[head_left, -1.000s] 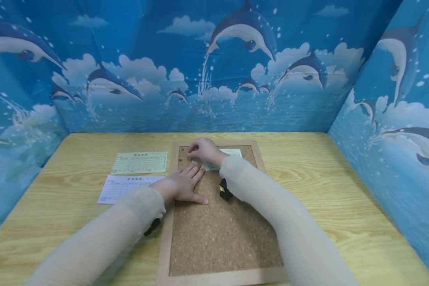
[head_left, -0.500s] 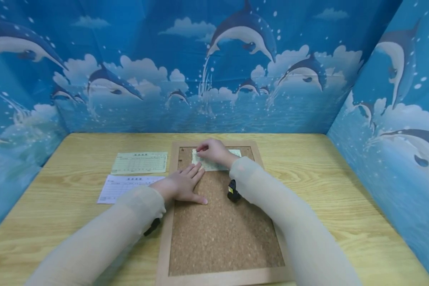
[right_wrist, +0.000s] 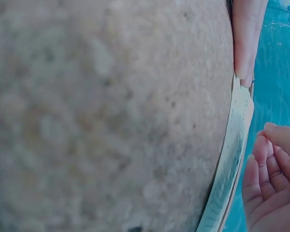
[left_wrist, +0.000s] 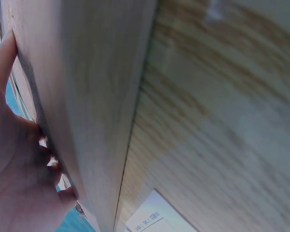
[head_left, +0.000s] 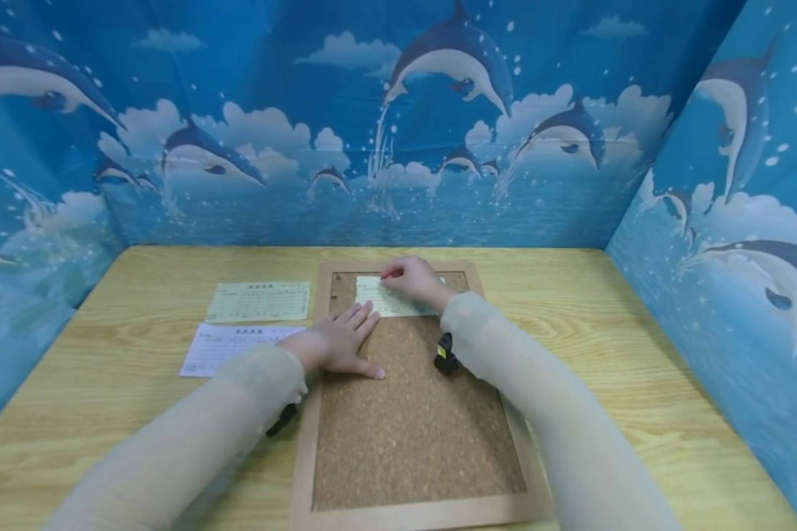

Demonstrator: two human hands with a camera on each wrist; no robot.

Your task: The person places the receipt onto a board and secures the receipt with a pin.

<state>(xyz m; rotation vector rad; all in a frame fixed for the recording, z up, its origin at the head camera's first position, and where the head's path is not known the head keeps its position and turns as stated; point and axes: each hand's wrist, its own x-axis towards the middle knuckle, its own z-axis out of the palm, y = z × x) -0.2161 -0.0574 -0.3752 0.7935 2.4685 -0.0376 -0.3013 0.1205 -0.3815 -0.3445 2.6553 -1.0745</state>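
Wide table (head_left: 611, 324) flanks corkboard (head_left: 405, 435); left hand (head_left: 342, 341) spread across its edge, right hand (head_left: 415, 281) curled, hold unclear.

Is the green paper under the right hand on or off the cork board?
On: the head view shows this green paper lying on the cork board, inside its wooden frame.

A wood-grained desk (head_left: 637, 420) carries a framed corkboard (head_left: 412, 435). Just left of the corkboard lie a green slip (head_left: 259, 304) and, partly hidden, a white slip (head_left: 229, 348) that seems to lie clear of it.
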